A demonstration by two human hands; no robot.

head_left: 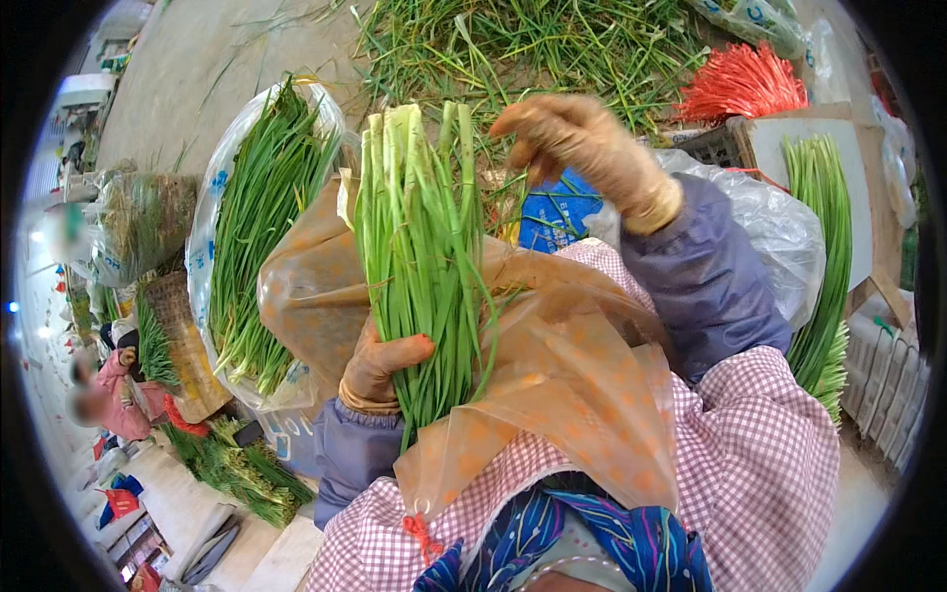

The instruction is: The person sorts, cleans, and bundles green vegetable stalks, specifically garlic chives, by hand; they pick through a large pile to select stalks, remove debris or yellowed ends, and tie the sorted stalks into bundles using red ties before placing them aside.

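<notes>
In a tan glove, my left hand [383, 363] is closed around the lower part of a bunch of long green stalks [419, 247] with flat leaves, like garlic chives. The pale cut ends point up and away from me. My right hand [582, 153], also gloved, is raised to the right of the bunch, apart from it. It is slightly blurred, its fingers bent and apart, with nothing visible in them. A brown translucent plastic apron [562, 395] covers my lap beneath the bunch.
Left of me, an open plastic bag [202, 257] holds more greens [271, 227]. Loose leaves [533, 49] lie ahead. At right are red ties [745, 84], a clear bag [760, 217] and a long bundle of stalks [821, 257]. Another person [123, 395] sits far left.
</notes>
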